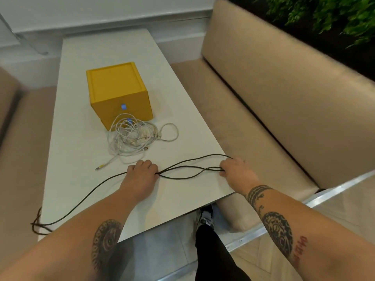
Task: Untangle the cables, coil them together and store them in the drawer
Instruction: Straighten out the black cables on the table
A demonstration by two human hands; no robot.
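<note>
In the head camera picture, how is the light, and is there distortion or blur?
Head view: soft, even light, only a faint shadow beside the yellow drawer box; head view: wide-angle lens bows the table and bench edges; head view: slightly soft overall, more blurred at the left border, yet black cable and white cables are readable.

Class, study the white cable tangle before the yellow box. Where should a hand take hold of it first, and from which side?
Probably pinch the free end of the white cable tangle, just behind its plug, coming from above on the near side. It trails out straight and flat, clear of the loops.
</note>
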